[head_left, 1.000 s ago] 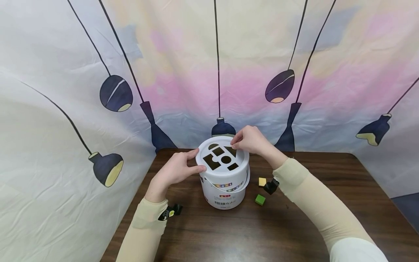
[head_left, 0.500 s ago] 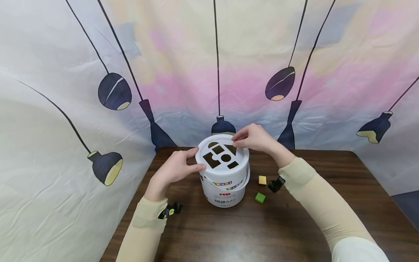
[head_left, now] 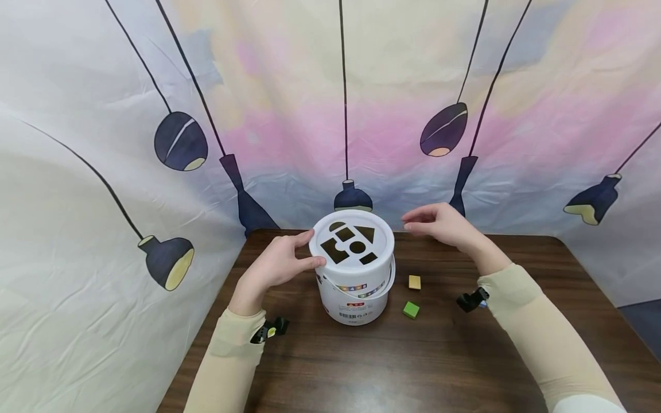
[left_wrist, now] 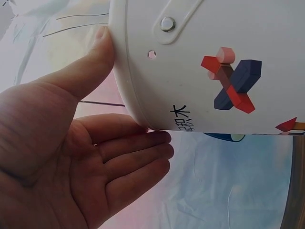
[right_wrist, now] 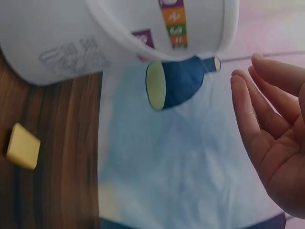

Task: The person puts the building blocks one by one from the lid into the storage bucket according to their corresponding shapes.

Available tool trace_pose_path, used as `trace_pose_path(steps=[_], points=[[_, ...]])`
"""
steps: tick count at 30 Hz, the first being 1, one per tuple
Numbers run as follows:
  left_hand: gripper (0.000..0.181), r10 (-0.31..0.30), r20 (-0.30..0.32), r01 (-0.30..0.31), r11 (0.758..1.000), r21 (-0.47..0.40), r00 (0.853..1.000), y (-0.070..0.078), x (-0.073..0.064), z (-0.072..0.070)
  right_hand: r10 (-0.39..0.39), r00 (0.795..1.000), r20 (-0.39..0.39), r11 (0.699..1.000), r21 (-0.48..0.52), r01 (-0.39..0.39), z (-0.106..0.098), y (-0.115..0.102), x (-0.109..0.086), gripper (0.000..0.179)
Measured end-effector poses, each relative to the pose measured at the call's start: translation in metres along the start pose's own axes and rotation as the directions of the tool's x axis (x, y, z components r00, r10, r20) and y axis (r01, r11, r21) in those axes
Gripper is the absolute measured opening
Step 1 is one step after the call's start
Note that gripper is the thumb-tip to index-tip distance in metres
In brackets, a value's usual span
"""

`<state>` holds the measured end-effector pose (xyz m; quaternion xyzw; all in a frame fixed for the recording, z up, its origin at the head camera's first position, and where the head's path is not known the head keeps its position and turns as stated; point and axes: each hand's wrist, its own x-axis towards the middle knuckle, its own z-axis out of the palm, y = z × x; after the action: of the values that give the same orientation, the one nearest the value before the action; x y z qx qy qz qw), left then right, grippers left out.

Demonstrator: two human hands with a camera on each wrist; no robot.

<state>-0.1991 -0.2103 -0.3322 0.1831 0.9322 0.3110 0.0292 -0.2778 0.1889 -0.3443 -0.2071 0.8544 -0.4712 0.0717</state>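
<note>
A white bucket (head_left: 356,301) stands upright on the table, its white lid (head_left: 382,244) pierced with variously shaped holes. My left hand (head_left: 276,261) touches the lid's left edge, thumb and index finger spread along the rim. In the left wrist view the thumb (left_wrist: 97,55) lies at the rim and the other fingers reach fairly straight along the bucket's side. Off to the right of the lid, my right hand (head_left: 444,223) hovers in the air, fingers loosely bent and holding nothing; the right wrist view shows a gap between thumb and fingertips.
A yellow block (head_left: 415,282) and a green block (head_left: 411,310) lie on the dark wooden table (head_left: 330,373), right of the bucket. A bit of blue (head_left: 482,304) shows beside the right wrist camera. The bucket's handle (head_left: 392,275) hangs down. A lamp-patterned cloth (head_left: 289,115) backs the table.
My right hand has left the lid by its triangular hole and moved to the right. That hole now shows fully. The left hand stays at the rim.
</note>
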Motion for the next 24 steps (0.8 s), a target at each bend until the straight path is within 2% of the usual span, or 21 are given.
trace_pose_path(steps=[8, 14, 24], points=[[0.085, 0.006, -0.003, -0.006, 1.0, -0.004, 1.0, 0.001, 0.0, -0.001, 0.076, 0.997, -0.011, 0.99, 0.121, -0.074, -0.013, 0.032, -0.029, 0.047], [0.085, 0.002, 0.001, -0.002, 1.0, -0.006, 1.0, 0.0, 0.001, 0.001, 0.133, 0.991, -0.033, 0.984, 0.122, -0.128, -0.018, 0.058, -0.047, 0.051], [0.085, -0.005, -0.001, 0.005, 1.0, 0.003, 1.0, 0.002, 0.0, -0.001, 0.181, 0.982, -0.052, 0.976, 0.136, -0.172, -0.024, 0.096, -0.072, 0.057]])
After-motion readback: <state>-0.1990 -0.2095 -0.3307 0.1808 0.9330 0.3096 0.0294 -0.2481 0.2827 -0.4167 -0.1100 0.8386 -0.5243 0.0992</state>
